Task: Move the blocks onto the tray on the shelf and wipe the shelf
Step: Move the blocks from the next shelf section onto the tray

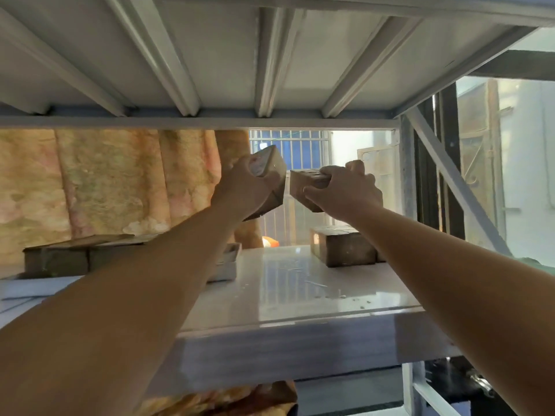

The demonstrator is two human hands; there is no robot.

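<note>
My left hand (243, 187) grips a brown block (274, 172), tilted, raised above the glossy white shelf (300, 283). Just to its right, my right hand (345, 192) holds a second brown block (303, 183) at the same height, almost touching the first. A third block (345, 246) rests on the shelf at the back right. On the left of the shelf a white tray (226, 267) shows past my left forearm, with dark blocks (75, 256) lying on it; my arm hides part of the tray.
Small crumbs and debris (342, 295) dot the shelf surface near the front right. A ribbed metal shelf (270, 70) hangs close overhead. A patterned curtain (105, 181) hangs behind on the left, a barred window (291, 148) behind the middle, and a diagonal frame brace (450, 181) on the right.
</note>
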